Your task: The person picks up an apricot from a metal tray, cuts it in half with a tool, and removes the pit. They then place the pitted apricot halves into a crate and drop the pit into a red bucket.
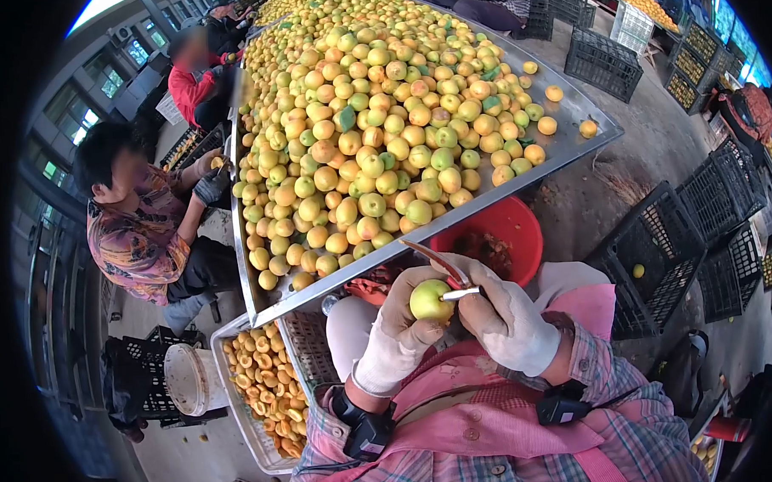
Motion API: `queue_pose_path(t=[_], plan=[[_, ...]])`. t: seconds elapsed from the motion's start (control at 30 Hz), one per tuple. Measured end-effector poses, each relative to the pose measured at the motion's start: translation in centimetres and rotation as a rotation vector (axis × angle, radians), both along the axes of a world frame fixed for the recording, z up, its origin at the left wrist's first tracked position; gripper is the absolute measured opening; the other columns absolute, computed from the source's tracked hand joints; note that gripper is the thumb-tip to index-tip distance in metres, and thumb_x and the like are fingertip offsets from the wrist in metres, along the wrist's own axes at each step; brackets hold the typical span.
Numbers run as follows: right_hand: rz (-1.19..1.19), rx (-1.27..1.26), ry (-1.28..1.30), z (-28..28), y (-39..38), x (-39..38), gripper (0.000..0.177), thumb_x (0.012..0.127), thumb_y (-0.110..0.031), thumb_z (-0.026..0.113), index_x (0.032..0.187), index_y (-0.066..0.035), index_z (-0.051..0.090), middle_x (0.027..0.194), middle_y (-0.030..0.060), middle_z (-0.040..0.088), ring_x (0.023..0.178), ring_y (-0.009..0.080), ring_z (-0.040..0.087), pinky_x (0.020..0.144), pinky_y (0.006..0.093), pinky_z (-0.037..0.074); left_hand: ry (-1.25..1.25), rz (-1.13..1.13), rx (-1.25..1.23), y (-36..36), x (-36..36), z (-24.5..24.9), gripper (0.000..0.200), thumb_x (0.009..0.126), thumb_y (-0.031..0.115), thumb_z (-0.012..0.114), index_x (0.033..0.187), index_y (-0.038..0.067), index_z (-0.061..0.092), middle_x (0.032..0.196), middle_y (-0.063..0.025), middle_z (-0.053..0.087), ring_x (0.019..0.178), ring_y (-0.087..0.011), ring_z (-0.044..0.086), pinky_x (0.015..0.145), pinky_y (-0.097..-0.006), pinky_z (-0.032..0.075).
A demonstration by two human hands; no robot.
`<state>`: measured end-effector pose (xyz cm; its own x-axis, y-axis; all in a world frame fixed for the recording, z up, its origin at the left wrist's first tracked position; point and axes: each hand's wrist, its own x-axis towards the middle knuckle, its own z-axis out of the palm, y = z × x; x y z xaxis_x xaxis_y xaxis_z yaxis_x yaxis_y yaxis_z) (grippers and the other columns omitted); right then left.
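Observation:
My left hand [399, 325], in a stained white glove, is wrapped round a yellow-green fruit [430, 301] above my lap. My right hand [501, 309], gloved too, grips a small tool [461, 294] with a pale tip and a curved reddish-brown part. The pale tip touches the right side of the fruit. Just beyond both hands lies the near edge of a metal table [365, 263], heaped with yellow and green fruit [357, 157]. Part of the tool is hidden by my right fingers.
A red tub [522, 236] stands under the table's edge. At the lower left, a white crate [262, 453] holds halved fruit, beside a white bucket [187, 380]. Black crates [654, 249] stand at right. A co-worker [139, 224] sits at the table's left side; other people are farther off.

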<state>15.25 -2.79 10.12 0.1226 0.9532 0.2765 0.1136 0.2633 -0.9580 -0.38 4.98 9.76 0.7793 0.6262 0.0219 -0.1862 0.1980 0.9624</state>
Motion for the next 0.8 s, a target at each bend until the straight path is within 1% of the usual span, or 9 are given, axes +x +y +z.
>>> queue_pose_path(t=[0.03,0.2,0.33,0.47,0.6,0.67,0.7,0.73,0.8], plan=[[-0.06,0.14,-0.081,-0.5,0.1,-0.1,0.04,0.099,-0.019,0.048,0.132,0.004,0.043,0.106,0.0223,0.063,0.088,0.0349,0.066,0.075,0.0363,0.051,-0.001,-0.003,-0.002,0.0,0.1,-0.1,0.082,0.076,0.057,0.074,0.129,0.003,0.042,0.098,-0.0002,0.053,0.085,-0.0087,0.05,0.075,-0.0236,0.043],[-0.105,0.029,-0.344,1.4,-1.2,0.0,0.041,0.097,-0.023,0.051,0.132,0.0,0.046,0.107,0.0191,0.064,0.089,0.037,0.065,0.071,0.0405,0.053,-0.026,0.007,0.134,-0.6,0.0,-0.4,0.071,0.083,0.058,0.067,0.12,0.003,0.043,0.096,-0.0018,0.051,0.082,-0.0103,0.047,0.074,-0.0246,0.041],[-0.137,0.048,-0.534,1.7,-1.3,-0.1,0.046,0.096,-0.024,0.051,0.136,-0.003,0.045,0.108,0.0159,0.066,0.08,0.0355,0.066,0.064,0.0419,0.054,0.036,0.054,0.485,-0.4,-0.4,0.4,0.06,0.089,0.054,0.061,0.114,0.001,0.046,0.099,-0.0071,0.049,0.088,-0.0166,0.046,0.081,-0.0306,0.04],[-0.081,-0.027,-0.597,2.3,-1.3,-0.3,0.047,0.096,-0.025,0.051,0.136,-0.002,0.043,0.107,0.0161,0.066,0.074,0.0351,0.066,0.062,0.0425,0.053,0.051,0.062,0.472,-0.8,-0.8,-0.1,0.057,0.091,0.049,0.061,0.117,0.001,0.045,0.1,-0.0074,0.049,0.09,-0.0178,0.047,0.083,-0.0319,0.041],[-0.099,0.045,-0.479,-0.5,-0.4,-0.5,0.046,0.098,-0.025,0.048,0.137,-0.002,0.042,0.101,0.0149,0.068,0.071,0.0328,0.068,0.061,0.0403,0.053,0.097,0.09,0.397,-1.0,-0.6,-0.3,0.059,0.091,0.05,0.06,0.119,0.001,0.044,0.101,-0.0085,0.051,0.089,-0.0184,0.05,0.081,-0.0318,0.043],[0.064,-0.125,0.288,-1.7,-0.1,-1.2,0.043,0.102,-0.026,0.043,0.139,-0.004,0.04,0.094,0.0093,0.067,0.064,0.0242,0.067,0.058,0.0357,0.053,0.088,0.105,0.4,-1.0,-0.3,-0.6,0.06,0.09,0.051,0.06,0.119,0.001,0.044,0.1,-0.0078,0.052,0.087,-0.0168,0.051,0.078,-0.0305,0.045],[0.042,-0.128,0.4,-1.8,0.1,-2.0,0.043,0.105,-0.029,0.036,0.141,-0.006,0.038,0.075,0.0034,0.06,0.048,0.0149,0.055,0.047,0.0294,0.047,0.098,0.119,0.402,-1.0,-0.2,-0.7,0.06,0.09,0.051,0.06,0.119,0.001,0.044,0.101,-0.0075,0.052,0.087,-0.016,0.052,0.077,-0.0296,0.045],[0.031,-0.141,0.404,-1.4,-0.1,-1.8,0.043,0.105,-0.029,0.036,0.141,-0.006,0.038,0.075,0.0034,0.06,0.048,0.0149,0.055,0.047,0.0294,0.047,0.109,0.128,0.399,-1.0,-0.1,-0.9,0.06,0.09,0.051,0.06,0.119,0.002,0.044,0.101,-0.0073,0.053,0.087,-0.0151,0.052,0.076,-0.0287,0.045],[0.187,-0.465,0.617,0.0,-0.6,-0.6,0.042,0.105,-0.033,0.033,0.139,-0.009,0.039,0.058,0.0017,0.05,0.036,0.0122,0.041,0.036,0.026,0.037,0.053,0.131,0.389,-0.6,0.2,-2.5,0.059,0.09,0.051,0.061,0.119,0.004,0.043,0.097,-0.004,0.053,0.084,-0.0125,0.052,0.074,-0.0271,0.045]])
